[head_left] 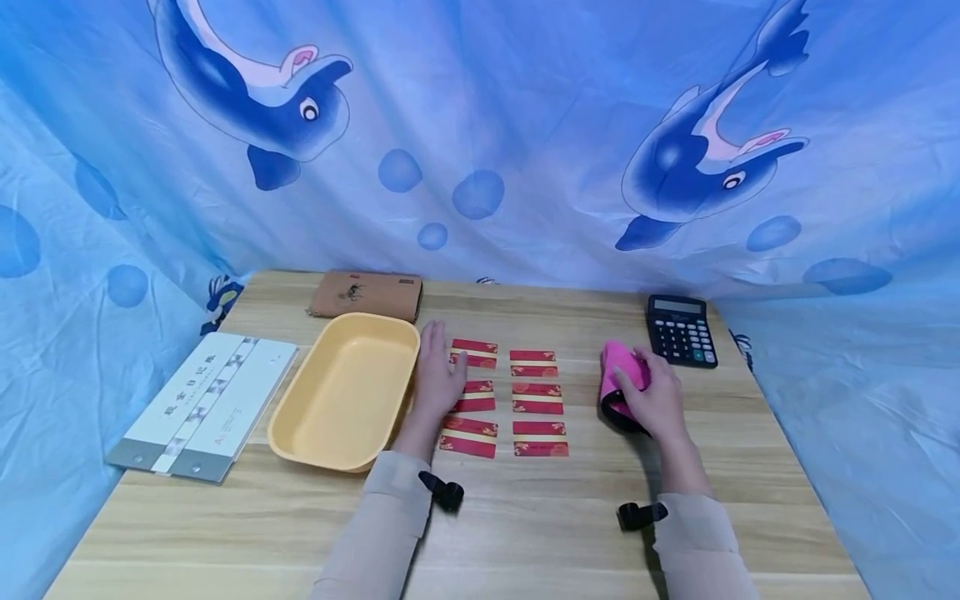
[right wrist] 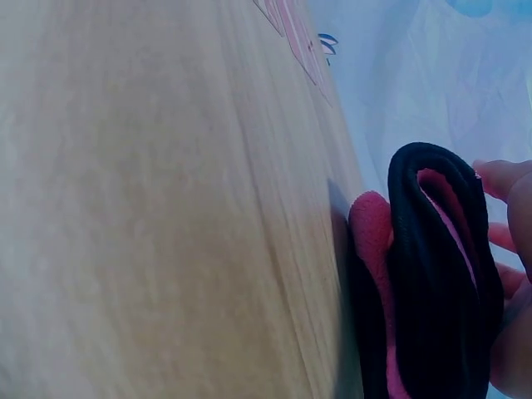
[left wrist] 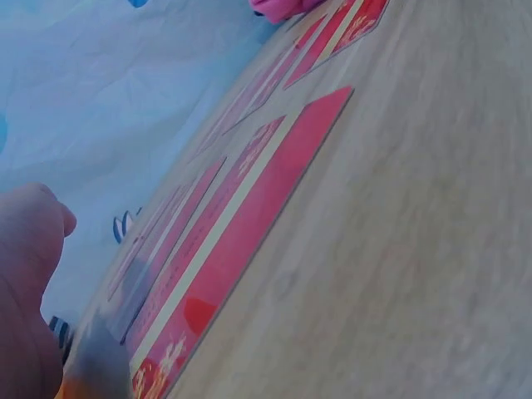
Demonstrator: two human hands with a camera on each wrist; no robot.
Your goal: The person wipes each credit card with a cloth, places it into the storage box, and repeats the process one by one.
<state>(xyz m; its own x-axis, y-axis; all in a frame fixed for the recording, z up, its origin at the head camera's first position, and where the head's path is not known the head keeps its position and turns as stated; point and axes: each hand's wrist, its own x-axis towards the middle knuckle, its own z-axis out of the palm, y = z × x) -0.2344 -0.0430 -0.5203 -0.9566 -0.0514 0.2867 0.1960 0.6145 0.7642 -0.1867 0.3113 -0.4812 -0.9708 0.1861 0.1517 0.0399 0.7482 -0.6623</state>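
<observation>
Six red-and-cream cards lie in two columns of three mid-table, among them a right-column card [head_left: 537, 398] and a near card [left wrist: 241, 241]. My left hand [head_left: 438, 377], also seen as a hand [left wrist: 29, 291] in the left wrist view, rests beside the left column, fingers extended, partly covering its edge. To the right of the cards, my right hand [head_left: 656, 398] grips a folded pink cloth [head_left: 611, 367] with black edging. In the right wrist view the cloth [right wrist: 436, 274] stands folded in layers on the table, the hand [right wrist: 514, 274] at its right side.
A yellow tray [head_left: 348, 392] stands left of my left hand, with a brown wallet [head_left: 367, 295] behind it. Farther left lies a white-and-grey folder [head_left: 202, 404]. A black calculator [head_left: 681, 331] is at the back right. A blue dolphin-print curtain [head_left: 525, 125] hangs behind the table.
</observation>
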